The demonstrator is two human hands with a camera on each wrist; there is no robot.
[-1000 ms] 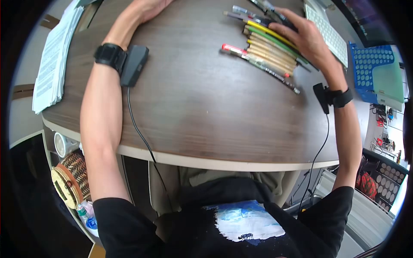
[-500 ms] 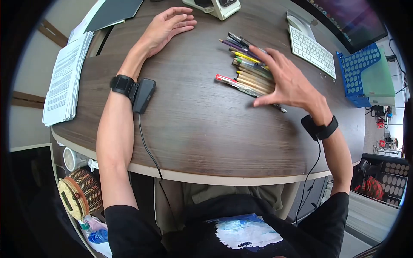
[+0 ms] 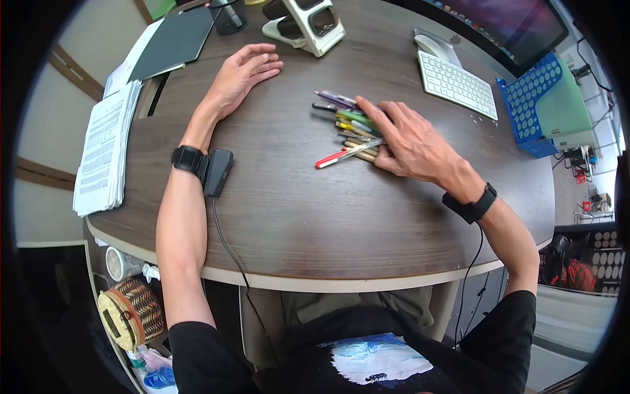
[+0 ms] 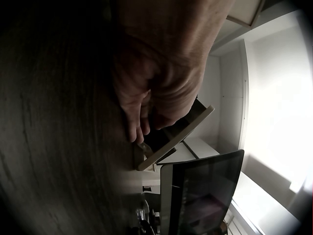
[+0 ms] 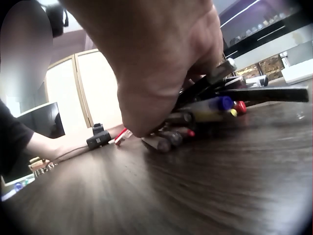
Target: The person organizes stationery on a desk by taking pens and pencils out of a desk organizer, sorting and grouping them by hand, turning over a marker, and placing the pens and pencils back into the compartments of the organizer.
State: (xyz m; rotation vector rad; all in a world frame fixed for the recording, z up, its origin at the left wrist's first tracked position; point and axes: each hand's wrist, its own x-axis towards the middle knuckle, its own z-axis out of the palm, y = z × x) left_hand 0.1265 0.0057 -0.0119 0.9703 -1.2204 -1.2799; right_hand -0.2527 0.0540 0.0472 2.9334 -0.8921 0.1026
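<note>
My right hand [image 3: 417, 141] grips across a bunch of pens and pencils [image 3: 348, 126] on the desk, thumb on the near side and fingers on the far side. A red-capped pen [image 3: 330, 159] lies slanted over the near edge of the bunch, by the thumb. In the right wrist view, the ends of several pens and pencils [image 5: 215, 105] stick out from under the palm, close over the wood. My left hand [image 3: 243, 75] rests on its side on the desk, fingers loosely extended and holding nothing; it appears dark in the left wrist view.
Beyond the left hand stands a white stand [image 3: 321, 46], with a dark pen cup [image 3: 230, 18] behind it. A keyboard [image 3: 457, 85], monitor [image 3: 505, 26] and blue file holder [image 3: 528, 105] line the right. Stacked papers [image 3: 108, 151] lie at the left edge.
My right hand has come down onto the pens and pencils and closed round them, drawing them together. The red-capped pen has swung to a new slant. The left hand stays in place on the desk.
</note>
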